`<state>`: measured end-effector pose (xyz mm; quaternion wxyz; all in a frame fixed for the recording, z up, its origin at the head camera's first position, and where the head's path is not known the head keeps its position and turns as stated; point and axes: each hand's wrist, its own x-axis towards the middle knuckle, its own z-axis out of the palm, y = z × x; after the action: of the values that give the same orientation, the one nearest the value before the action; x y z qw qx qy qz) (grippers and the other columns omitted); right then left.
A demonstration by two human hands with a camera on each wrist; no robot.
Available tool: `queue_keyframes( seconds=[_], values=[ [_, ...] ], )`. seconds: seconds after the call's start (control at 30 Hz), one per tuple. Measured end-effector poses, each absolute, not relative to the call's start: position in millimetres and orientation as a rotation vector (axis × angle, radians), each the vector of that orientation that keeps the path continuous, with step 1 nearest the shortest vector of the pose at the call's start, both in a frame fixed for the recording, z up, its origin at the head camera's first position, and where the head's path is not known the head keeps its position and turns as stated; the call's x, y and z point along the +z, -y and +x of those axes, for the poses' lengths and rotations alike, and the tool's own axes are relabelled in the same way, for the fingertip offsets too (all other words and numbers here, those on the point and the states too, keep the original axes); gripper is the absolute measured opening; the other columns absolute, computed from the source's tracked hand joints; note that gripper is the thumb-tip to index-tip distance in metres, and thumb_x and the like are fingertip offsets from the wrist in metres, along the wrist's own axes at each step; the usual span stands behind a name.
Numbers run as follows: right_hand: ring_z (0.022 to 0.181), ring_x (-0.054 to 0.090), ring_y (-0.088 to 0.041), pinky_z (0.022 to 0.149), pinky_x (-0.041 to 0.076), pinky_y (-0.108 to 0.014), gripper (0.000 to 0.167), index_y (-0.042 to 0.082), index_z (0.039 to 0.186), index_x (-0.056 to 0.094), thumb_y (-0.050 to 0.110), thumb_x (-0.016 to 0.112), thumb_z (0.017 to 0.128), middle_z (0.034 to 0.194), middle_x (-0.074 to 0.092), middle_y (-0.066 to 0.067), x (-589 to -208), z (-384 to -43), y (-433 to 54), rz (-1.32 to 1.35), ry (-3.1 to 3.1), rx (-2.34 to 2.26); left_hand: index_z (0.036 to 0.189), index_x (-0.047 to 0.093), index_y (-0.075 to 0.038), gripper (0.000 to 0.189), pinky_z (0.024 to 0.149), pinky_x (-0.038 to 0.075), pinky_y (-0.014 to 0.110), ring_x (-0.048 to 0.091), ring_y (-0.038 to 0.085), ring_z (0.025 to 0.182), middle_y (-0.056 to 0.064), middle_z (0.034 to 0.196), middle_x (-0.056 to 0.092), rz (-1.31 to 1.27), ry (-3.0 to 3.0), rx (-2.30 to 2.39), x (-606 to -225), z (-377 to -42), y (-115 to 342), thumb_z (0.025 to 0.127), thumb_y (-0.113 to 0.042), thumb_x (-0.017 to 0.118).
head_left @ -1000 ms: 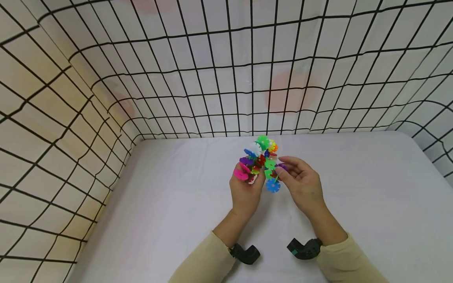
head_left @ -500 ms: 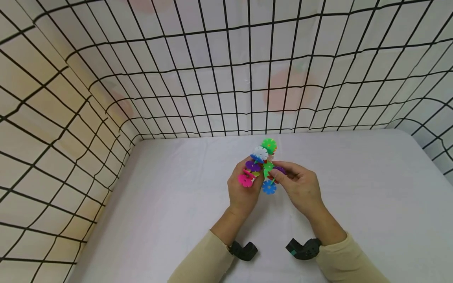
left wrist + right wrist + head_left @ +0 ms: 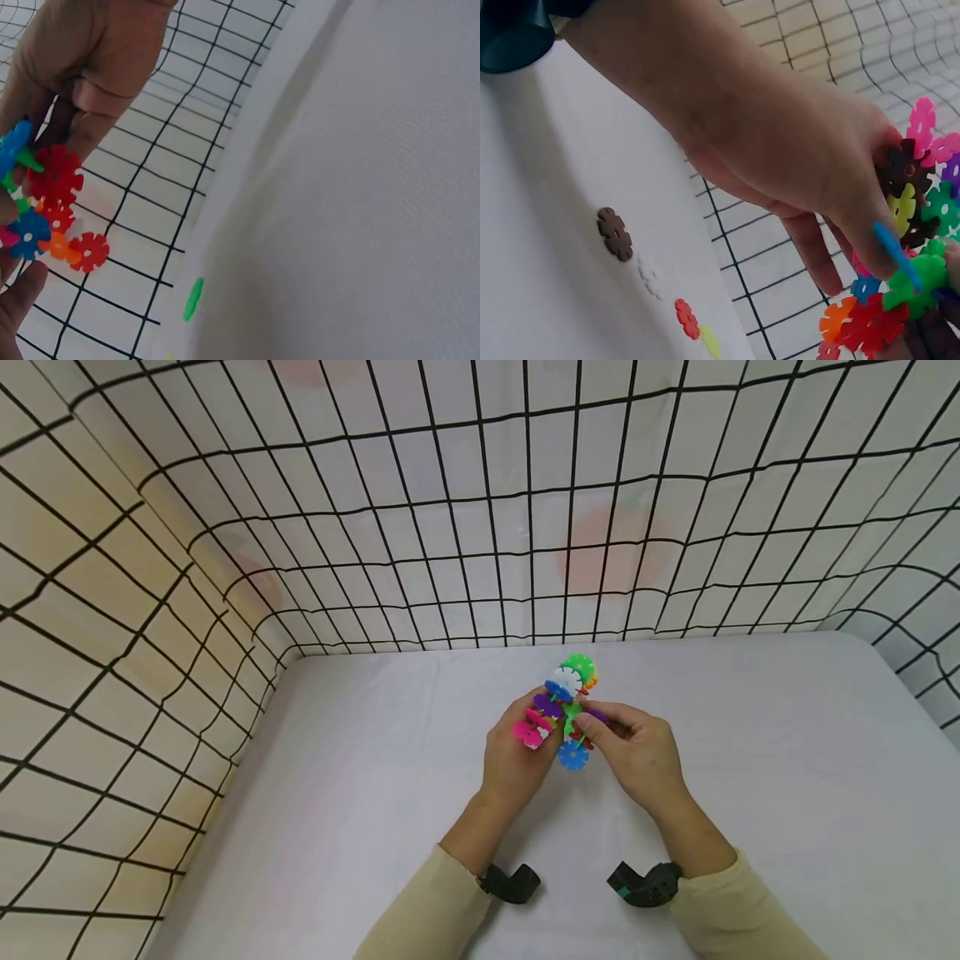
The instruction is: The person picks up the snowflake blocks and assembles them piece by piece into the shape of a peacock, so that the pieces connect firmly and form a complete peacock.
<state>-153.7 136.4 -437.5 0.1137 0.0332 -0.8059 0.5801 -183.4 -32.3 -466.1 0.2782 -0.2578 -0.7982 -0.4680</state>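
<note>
A cluster of colourful interlocking snowflake discs (image 3: 566, 683) is held above the table. My left hand (image 3: 517, 768) grips its left side, beside the pink discs (image 3: 528, 734); its far fingers are hidden behind the cluster. On the other side, my right hand (image 3: 647, 758) pinches a mostly covered purple disc (image 3: 597, 716) between thumb and forefinger. Below those fingertips a blue disc (image 3: 573, 755) sticks out towards me. Red discs (image 3: 90, 252) and an orange one (image 3: 60, 247) show on the cluster in the left wrist view. Brown discs (image 3: 905, 171) lie beside my left hand in the right wrist view.
A white-covered table (image 3: 360, 793) spreads beneath both hands, with black wire grid (image 3: 487, 552) around its back and sides. Loose discs lie on white cloth in the wrist views, among them a brown disc (image 3: 615, 234), a red disc (image 3: 687, 319) and a green disc (image 3: 193, 298).
The cluster has turned in my left hand, its white and green top swinging right and the pink discs moving inward. My right hand keeps its pinch and has barely moved.
</note>
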Motion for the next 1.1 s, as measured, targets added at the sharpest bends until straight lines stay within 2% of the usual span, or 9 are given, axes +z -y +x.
queue_keyframes(
  seconds=[0.13,0.27,0.33,0.47,0.6,0.7,0.8,0.93,1.1],
  values=[
    [0.091,0.069,0.004,0.081,0.057,-0.013,0.042,0.003,0.127,0.070,0.036,0.065,0.101,0.117,0.073,-0.017,-437.3,-158.0,-149.2,0.039,2.396,1.806,0.143,0.049,-0.003,0.062,0.102,0.054,0.030,0.066,0.026,0.126,0.015,0.137,0.064,-0.806,2.209,-1.322,-467.9,-185.6,34.1,0.088,-0.005,0.079],
    [0.093,0.070,0.002,0.084,0.056,-0.012,0.048,0.004,0.128,0.068,0.043,0.062,0.101,0.113,0.075,-0.009,-436.1,-161.6,-164.6,-0.024,2.456,1.848,0.148,0.045,-0.004,0.071,0.101,0.056,0.032,0.067,0.026,0.124,0.016,0.138,0.063,-0.881,2.263,-1.396,-469.8,-186.5,33.8,0.087,-0.004,0.080],
    [0.090,0.069,0.002,0.081,0.056,-0.012,0.049,0.005,0.127,0.069,0.046,0.062,0.100,0.109,0.075,-0.006,-435.4,-162.8,-172.5,-0.058,2.501,1.802,0.148,0.045,-0.005,0.070,0.101,0.055,0.031,0.068,0.026,0.122,0.014,0.136,0.064,-0.880,2.317,-1.426,-470.1,-186.6,33.1,0.086,-0.005,0.080],
    [0.088,0.065,0.002,0.077,0.055,-0.011,0.051,0.007,0.129,0.069,0.049,0.060,0.100,0.113,0.074,-0.012,-434.3,-165.1,-186.4,-0.129,2.570,1.681,0.146,0.050,-0.006,0.064,0.101,0.055,0.029,0.067,0.023,0.122,0.011,0.136,0.066,-0.821,2.466,-1.419,-470.4,-187.0,33.2,0.089,-0.008,0.078],
    [0.095,0.062,-0.011,0.073,0.054,-0.013,0.055,0.008,0.133,0.067,0.053,0.056,0.101,0.120,0.069,-0.016,-432.8,-167.0,-199.9,-0.225,2.655,1.546,0.144,0.056,-0.010,0.055,0.100,0.057,0.029,0.066,0.020,0.123,0.005,0.139,0.066,-0.767,2.608,-1.293,-469.5,-189.7,38.3,0.093,-0.017,0.076],
    [0.109,0.059,-0.028,0.077,0.054,-0.021,0.058,0.009,0.136,0.064,0.055,0.052,0.102,0.127,0.066,-0.018,-431.9,-167.4,-211.0,-0.298,2.741,1.431,0.139,0.062,-0.013,0.047,0.102,0.055,0.032,0.065,0.022,0.122,0.004,0.136,0.067,-0.708,2.749,-1.151,-467.6,-194.0,45.6,0.094,-0.023,0.074],
    [0.123,0.054,-0.039,0.083,0.056,-0.036,0.060,0.007,0.138,0.062,0.055,0.050,0.103,0.135,0.062,-0.022,-433.0,-167.2,-222.4,-0.357,2.811,1.323,0.134,0.066,-0.013,0.043,0.100,0.056,0.034,0.063,0.025,0.121,0.006,0.133,0.068,-0.614,2.925,-1.029,-466.3,-199.1,55.8,0.094,-0.024,0.075],
    [0.125,0.053,-0.044,0.088,0.055,-0.053,0.058,0.004,0.136,0.062,0.051,0.052,0.103,0.135,0.061,-0.027,-436.4,-167.0,-232.3,-0.387,2.855,1.199,0.125,0.069,-0.012,0.036,0.092,0.056,0.035,0.063,0.023,0.109,0.007,0.121,0.068,-0.500,3.120,-1.019,-464.0,-205.1,71.6,0.091,-0.022,0.077],
    [0.126,0.053,-0.047,0.092,0.051,-0.061,0.056,0.002,0.134,0.063,0.047,0.051,0.104,0.133,0.063,-0.028,-439.9,-169.1,-235.4,-0.365,2.914,1.100,0.109,0.070,-0.015,0.032,0.084,0.053,0.035,0.059,0.017,0.095,0.001,0.107,0.066,-0.434,3.336,-1.024,-458.8,-206.8,87.8,0.082,-0.023,0.085]
  ],
)
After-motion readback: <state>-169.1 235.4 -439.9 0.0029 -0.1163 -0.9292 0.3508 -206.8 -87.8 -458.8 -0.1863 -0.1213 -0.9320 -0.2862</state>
